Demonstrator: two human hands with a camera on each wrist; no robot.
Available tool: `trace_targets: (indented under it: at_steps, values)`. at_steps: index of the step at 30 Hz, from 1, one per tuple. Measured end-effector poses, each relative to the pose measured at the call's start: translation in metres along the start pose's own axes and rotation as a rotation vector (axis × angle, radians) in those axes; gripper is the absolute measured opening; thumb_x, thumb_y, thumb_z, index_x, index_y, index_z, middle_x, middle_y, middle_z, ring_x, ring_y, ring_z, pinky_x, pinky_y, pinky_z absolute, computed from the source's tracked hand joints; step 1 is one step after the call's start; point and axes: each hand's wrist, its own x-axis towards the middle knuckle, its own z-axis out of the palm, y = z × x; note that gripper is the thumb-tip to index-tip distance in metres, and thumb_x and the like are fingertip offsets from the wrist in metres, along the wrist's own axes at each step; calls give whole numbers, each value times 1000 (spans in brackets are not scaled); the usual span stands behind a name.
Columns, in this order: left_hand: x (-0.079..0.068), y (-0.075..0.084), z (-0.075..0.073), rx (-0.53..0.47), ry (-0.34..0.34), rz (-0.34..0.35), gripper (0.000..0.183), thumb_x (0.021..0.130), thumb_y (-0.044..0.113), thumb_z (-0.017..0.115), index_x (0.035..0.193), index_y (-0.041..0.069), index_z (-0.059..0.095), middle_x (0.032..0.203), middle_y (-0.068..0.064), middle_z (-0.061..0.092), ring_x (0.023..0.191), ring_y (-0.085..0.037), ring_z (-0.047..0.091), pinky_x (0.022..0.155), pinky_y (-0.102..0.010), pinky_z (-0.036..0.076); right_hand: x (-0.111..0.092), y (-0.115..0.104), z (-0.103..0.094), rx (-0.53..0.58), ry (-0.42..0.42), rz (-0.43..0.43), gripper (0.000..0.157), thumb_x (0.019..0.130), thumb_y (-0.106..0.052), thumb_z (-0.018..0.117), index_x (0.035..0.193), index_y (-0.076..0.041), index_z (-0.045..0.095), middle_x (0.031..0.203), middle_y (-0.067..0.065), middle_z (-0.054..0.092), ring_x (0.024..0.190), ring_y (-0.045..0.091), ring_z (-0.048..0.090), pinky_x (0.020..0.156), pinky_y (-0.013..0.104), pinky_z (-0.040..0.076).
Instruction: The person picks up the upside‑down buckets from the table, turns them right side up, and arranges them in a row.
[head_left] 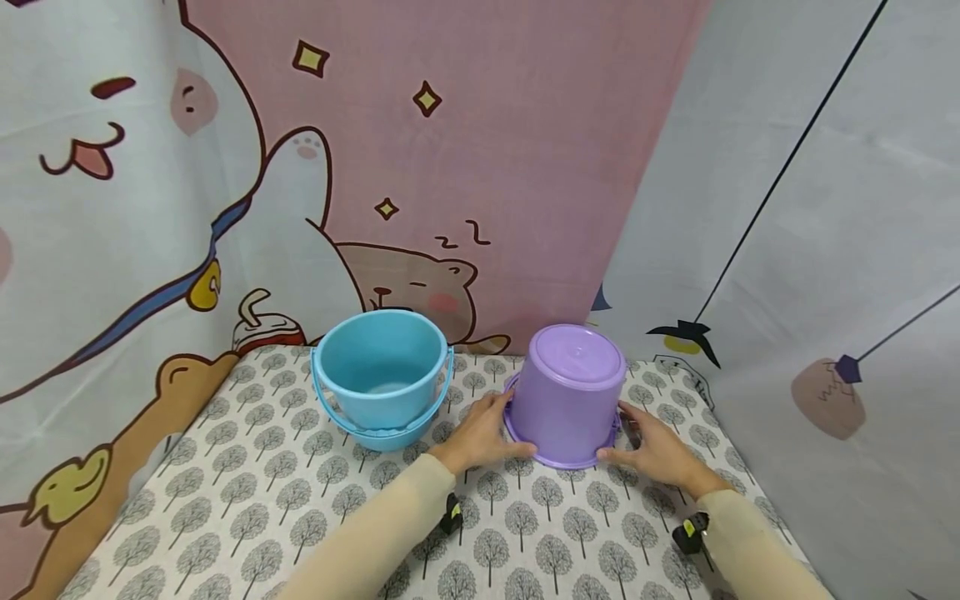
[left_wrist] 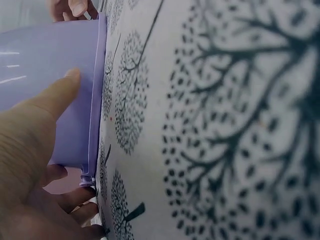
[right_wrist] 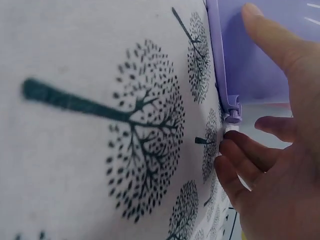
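Note:
A purple bucket point(head_left: 572, 400) stands upside down on the table, base up and rim on the cloth. My left hand point(head_left: 482, 435) is at its left side, and its thumb point(left_wrist: 67, 90) lies straight along the bucket wall near the rim. The other fingers point(left_wrist: 82, 197) spread beside the handle lug point(left_wrist: 87, 179). On the opposite side, my right hand point(head_left: 656, 450) has its thumb point(right_wrist: 270, 27) extended along the wall, with the fingers point(right_wrist: 245, 155) loosely bent beside the other lug point(right_wrist: 233, 109). The bucket hides part of both hands' far fingers in the head view.
A light blue bucket point(head_left: 382, 375) stands upright to the left, its handle hanging down in front. Tree-patterned cloth point(head_left: 315, 517) covers the table. A printed cartoon curtain point(head_left: 525, 167) hangs behind the table, and a pale sheet point(head_left: 847, 250) borders its right side.

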Motion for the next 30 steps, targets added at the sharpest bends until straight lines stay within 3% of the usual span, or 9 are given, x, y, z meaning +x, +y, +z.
trace_targets:
  at_steps: [9,15,20,25,30]
  values:
    - [5,-3,5,2,14,-7,124,84,47,107,182,14,39,176,-21,51,160,-44,55,133,-69,53,6,9,7,49,-6,-104,128,85,-47,105,177,8,35,175,38,51,151,65,60,123,80,55]
    - [7,-3,6,0,27,-7,127,81,45,109,182,13,39,177,-22,50,160,-44,56,134,-67,52,5,4,8,-5,6,-34,132,82,-45,108,177,10,35,166,43,51,143,61,65,120,77,59]
    - [9,-3,6,-15,31,-14,129,79,42,111,182,11,39,176,-25,48,156,-45,60,133,-65,54,5,2,9,18,-5,23,134,81,-44,109,177,10,33,161,40,48,145,57,61,126,80,52]
    - [11,-3,8,-17,45,-15,131,77,41,112,181,8,40,175,-25,47,154,-46,62,133,-63,55,7,2,10,27,9,22,133,78,-43,110,176,10,37,162,40,48,149,58,54,128,82,48]
    - [11,-3,7,-29,55,-7,129,75,39,114,179,7,44,175,-24,47,155,-46,62,133,-62,55,8,4,10,72,12,-6,128,78,-38,111,174,9,40,165,38,53,149,57,62,127,73,55]
